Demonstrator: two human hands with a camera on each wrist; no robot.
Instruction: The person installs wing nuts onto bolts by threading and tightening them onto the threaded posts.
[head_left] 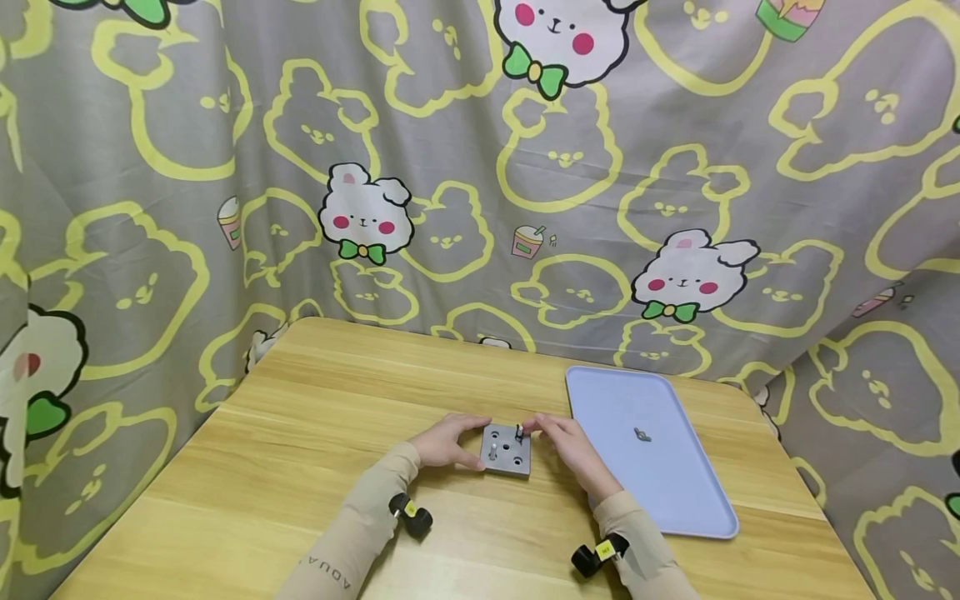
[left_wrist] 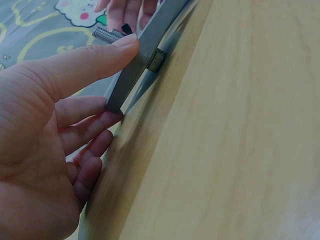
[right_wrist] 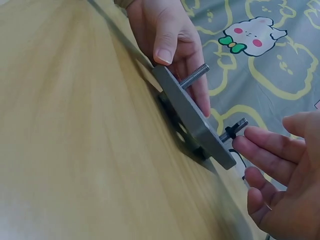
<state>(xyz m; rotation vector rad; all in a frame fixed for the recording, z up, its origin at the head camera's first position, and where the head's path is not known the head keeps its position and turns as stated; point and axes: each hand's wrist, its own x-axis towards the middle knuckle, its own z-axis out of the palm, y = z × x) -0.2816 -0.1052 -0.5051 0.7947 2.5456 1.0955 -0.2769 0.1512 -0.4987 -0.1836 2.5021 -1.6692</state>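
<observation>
A square grey metal plate (head_left: pixel 507 461) lies over the table, with holes and two threaded bolts standing up from it. My left hand (head_left: pixel 442 442) grips the plate's left side, thumb on one edge and fingertips on another. The bare bolt (right_wrist: pixel 195 76) is nearer that hand. On the far bolt (right_wrist: pixel 242 122) sits a small black nut-like piece (right_wrist: pixel 231 132), its exact kind unclear. My right hand (head_left: pixel 568 446) is beside this bolt, its index and middle fingers (right_wrist: pixel 265 150) extended to the black piece, the thumb apart from it. Bolt heads show under the plate in the wrist views.
A light blue tray (head_left: pixel 645 500) lies to the right, holding a few small metal pieces (head_left: pixel 642 434). The wooden table (head_left: pixel 322 400) is bounded by a patterned grey curtain (head_left: pixel 450 150) at the back and sides.
</observation>
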